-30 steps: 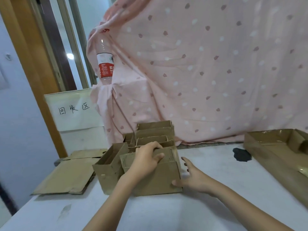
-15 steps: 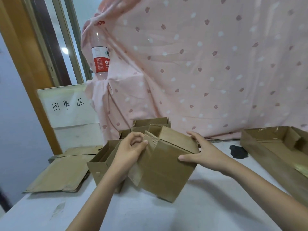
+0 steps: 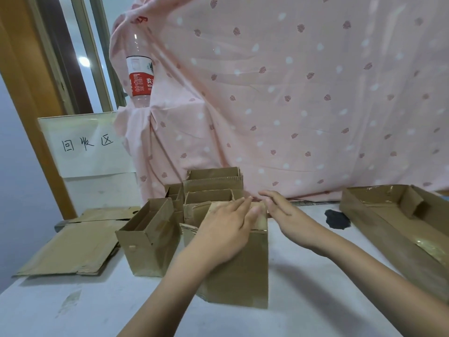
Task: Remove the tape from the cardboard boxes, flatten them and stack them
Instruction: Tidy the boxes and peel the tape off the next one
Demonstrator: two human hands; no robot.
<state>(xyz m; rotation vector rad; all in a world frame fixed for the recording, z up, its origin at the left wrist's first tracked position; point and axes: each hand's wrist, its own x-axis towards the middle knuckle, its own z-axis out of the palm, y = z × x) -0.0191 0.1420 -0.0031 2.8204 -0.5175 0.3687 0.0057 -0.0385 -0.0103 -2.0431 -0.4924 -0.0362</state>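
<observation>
A brown cardboard box (image 3: 245, 271) stands upright on the white table in front of me. My left hand (image 3: 226, 229) lies flat over its top with straight fingers. My right hand (image 3: 284, 212) is beside it at the box's top right edge, fingers extended, touching the top. Behind and to the left stand several open cardboard boxes (image 3: 150, 234), one with tape on its side. Flattened cardboard (image 3: 70, 246) lies in a pile at the far left.
A long open cardboard tray (image 3: 398, 222) lies at the right edge. A dark patch (image 3: 337, 218) marks the table near it. A pink patterned cloth (image 3: 291, 93) hangs behind, with a plastic bottle (image 3: 139, 69) and a white sign (image 3: 90, 144) at left.
The box was lifted and tilted between both hands, then set down upright nearer me. Both hands have moved onto its top and now lie flat.
</observation>
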